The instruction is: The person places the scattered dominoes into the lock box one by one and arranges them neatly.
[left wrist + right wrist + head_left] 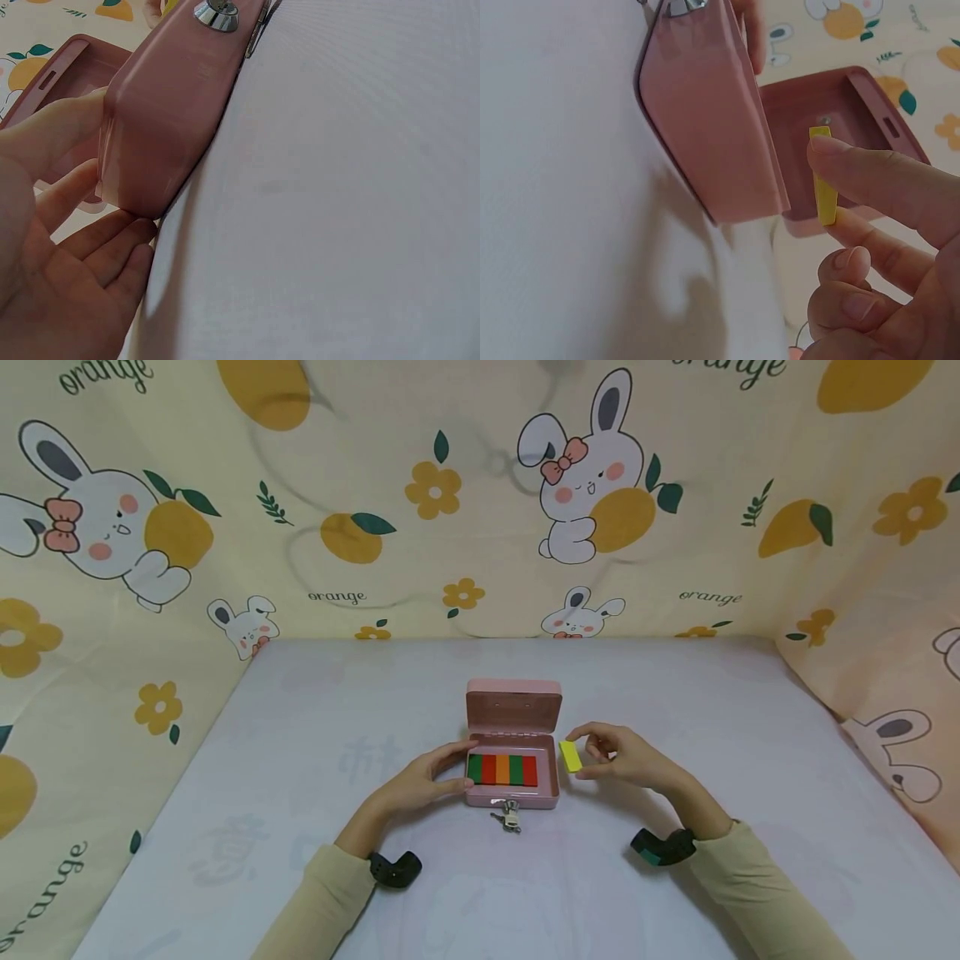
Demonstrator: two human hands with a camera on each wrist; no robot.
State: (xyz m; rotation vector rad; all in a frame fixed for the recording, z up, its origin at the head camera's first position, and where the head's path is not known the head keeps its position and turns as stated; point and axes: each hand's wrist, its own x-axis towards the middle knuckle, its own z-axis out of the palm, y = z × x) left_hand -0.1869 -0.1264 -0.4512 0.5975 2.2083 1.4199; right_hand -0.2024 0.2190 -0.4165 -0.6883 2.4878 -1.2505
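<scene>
A pink metal cash box (513,802) stands on the table with its lid (513,710) raised. Inside lies a row of green, red and orange blocks (502,770), side by side. My left hand (423,781) grips the box's left end, thumb near the front corner and index finger toward the back; in the left wrist view the other fingers (112,244) lie against the lower side. Just off the box's right wall, my right hand (630,757) pinches a yellow block (570,757) between thumb and index finger. The right wrist view shows this block (826,187) edge-on, held by its two ends.
A lock with keys (510,817) hangs at the front of the box. White cloth (300,827) covers the table, and a printed curtain (465,543) with rabbits and oranges closes off the back and sides. Each wrist wears a black camera (396,869).
</scene>
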